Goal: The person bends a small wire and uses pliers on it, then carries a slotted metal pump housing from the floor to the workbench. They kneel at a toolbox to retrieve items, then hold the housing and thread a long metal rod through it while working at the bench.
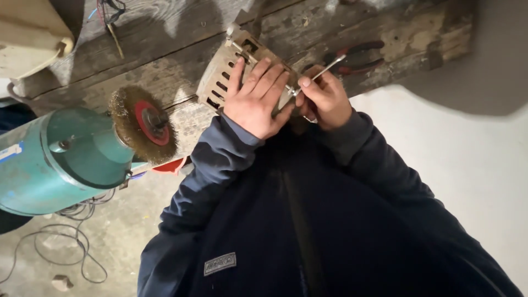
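My left hand [257, 99] lies flat with fingers spread on a beige slotted metal housing [215, 81] that rests on the edge of a worn wooden bench [165, 60]. My right hand [324, 96] grips a slim silver wrench [324, 70], its lower end at a bolt on the housing's near corner, right beside my left fingertips. A long bolt sticks out of the housing's far end. Both arms wear dark blue sleeves.
A teal bench grinder motor [60, 159] with a round wire brush wheel [142, 124] stands to the left. Red-handled pliers [357, 58] lie on the bench behind my right hand. Cables trail over the concrete floor [71, 247] at lower left.
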